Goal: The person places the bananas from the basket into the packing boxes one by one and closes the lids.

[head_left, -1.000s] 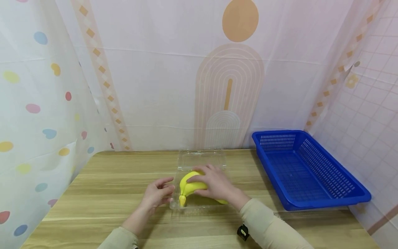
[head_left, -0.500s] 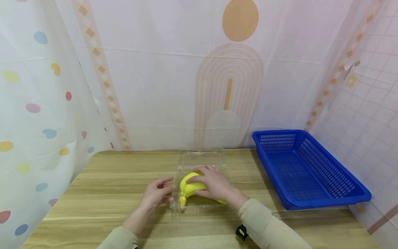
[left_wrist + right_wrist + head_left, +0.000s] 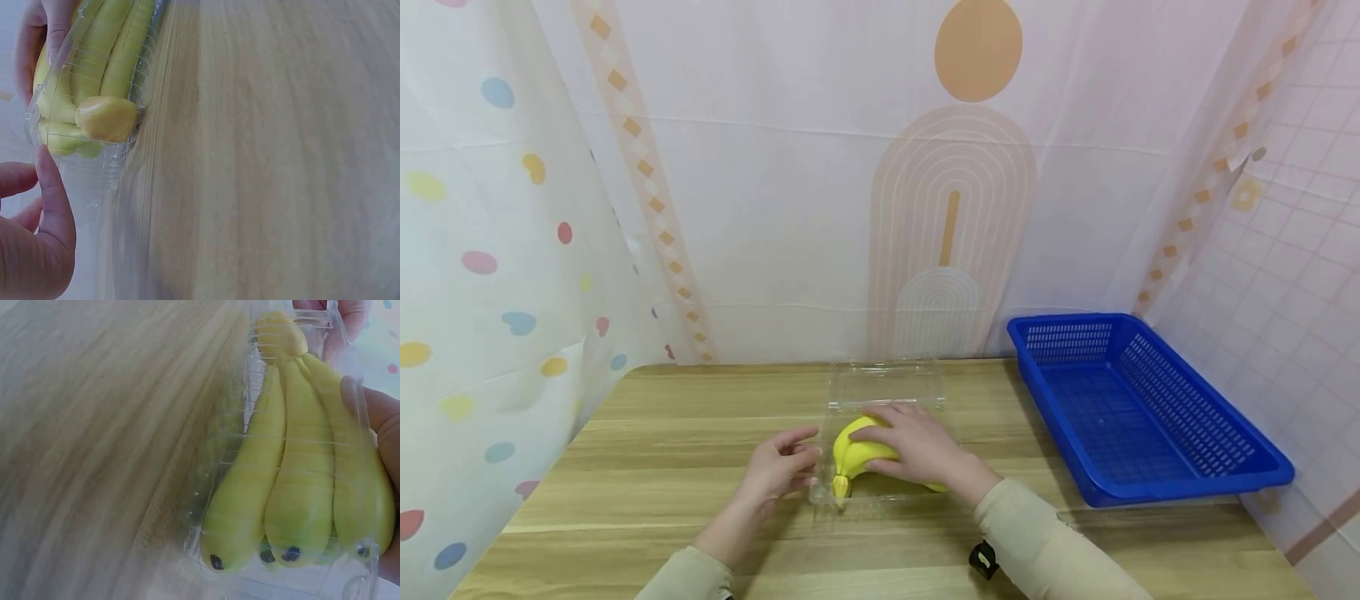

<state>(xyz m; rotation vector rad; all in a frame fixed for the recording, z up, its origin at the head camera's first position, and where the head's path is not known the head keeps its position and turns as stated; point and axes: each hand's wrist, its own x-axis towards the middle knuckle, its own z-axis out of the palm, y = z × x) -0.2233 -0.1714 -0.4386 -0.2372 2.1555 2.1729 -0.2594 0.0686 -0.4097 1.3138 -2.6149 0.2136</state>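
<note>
A bunch of yellow bananas [image 3: 859,450] lies in a clear plastic clamshell container [image 3: 951,417] on the table. Its lid [image 3: 887,382] is folded back toward the wall. My right hand [image 3: 910,442] holds the bunch from above, thumb on the near side and the other fingers over the far side, hiding its middle. Through the container wall, the banana tips [image 3: 290,553] show in the right wrist view. At the container's left end is my left hand [image 3: 778,467], fingers loosely bent. In the left wrist view its fingertip [image 3: 44,156] is right at the container's corner, with nothing pinched.
A blue slotted plastic basket [image 3: 1090,492] stands to the right on the wooden table [image 3: 700,442]. Near my right sleeve a small black object [image 3: 983,560] shows. Printed curtains [image 3: 775,208] hang behind the table and on both sides.
My right hand has settled slightly lower and flatter over the bananas, and the stem end has shifted a little toward me. The left hand has stayed in place.
</note>
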